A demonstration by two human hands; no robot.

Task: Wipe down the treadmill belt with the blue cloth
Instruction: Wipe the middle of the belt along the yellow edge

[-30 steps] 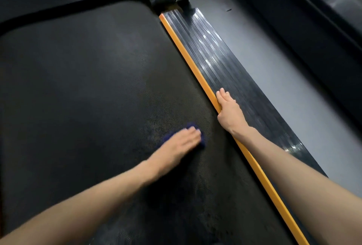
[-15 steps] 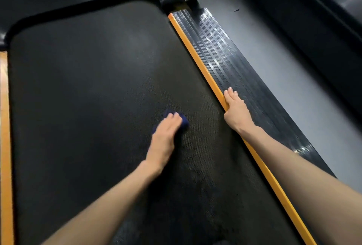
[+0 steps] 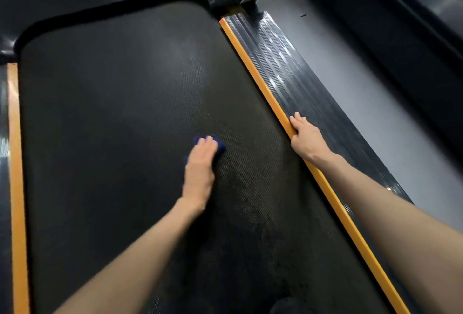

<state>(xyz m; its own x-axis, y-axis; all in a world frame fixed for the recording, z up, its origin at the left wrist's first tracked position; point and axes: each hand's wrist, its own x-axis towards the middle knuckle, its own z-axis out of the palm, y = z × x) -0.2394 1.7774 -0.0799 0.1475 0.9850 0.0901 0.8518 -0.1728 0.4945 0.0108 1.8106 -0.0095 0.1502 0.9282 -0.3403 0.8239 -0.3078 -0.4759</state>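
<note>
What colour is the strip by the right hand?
The strip is orange, clearest in the head view.

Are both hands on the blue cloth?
No, only the left hand presses the cloth on the belt; the right hand rests on the side rail.

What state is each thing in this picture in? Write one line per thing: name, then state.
Left hand: fingers straight, pressing the cloth onto the belt.
Blue cloth: bunched, mostly covered by the left hand.
Treadmill belt: dark and dull, speckled near the right edge.
Right hand: flat, resting on the orange strip and side rail.
Orange strip: bare, unmarked.
Side rail: ribbed, shiny with reflections.
</note>
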